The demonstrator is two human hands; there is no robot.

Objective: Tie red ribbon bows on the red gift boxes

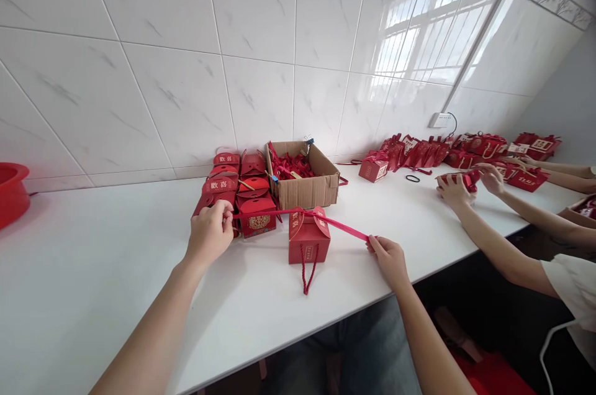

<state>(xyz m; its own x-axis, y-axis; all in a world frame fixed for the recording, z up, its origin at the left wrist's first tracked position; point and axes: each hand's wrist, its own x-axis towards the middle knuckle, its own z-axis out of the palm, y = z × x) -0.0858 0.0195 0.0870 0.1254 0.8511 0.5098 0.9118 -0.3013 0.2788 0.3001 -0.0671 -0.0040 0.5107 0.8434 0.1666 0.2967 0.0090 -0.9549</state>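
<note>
A small red gift box (308,243) stands on the white table, with a twisted cord handle hanging down its front. Across its top runs a red ribbon (347,228), drawn out to both sides. My left hand (212,230) pinches the ribbon's left end, beside the stacked boxes. The right end is pinched by my right hand (387,258), to the right of the box and above the table's front edge. Where the ribbon crosses the box top, it looks gathered or crossed; the detail is too small to tell.
Behind the box, a cardboard carton (307,191) holds red ribbons. Stacked red boxes (256,212) stand left of it. At the right, another person's hands (459,191) hold a red item near many red boxes (484,145). A red basin (12,193) is far left.
</note>
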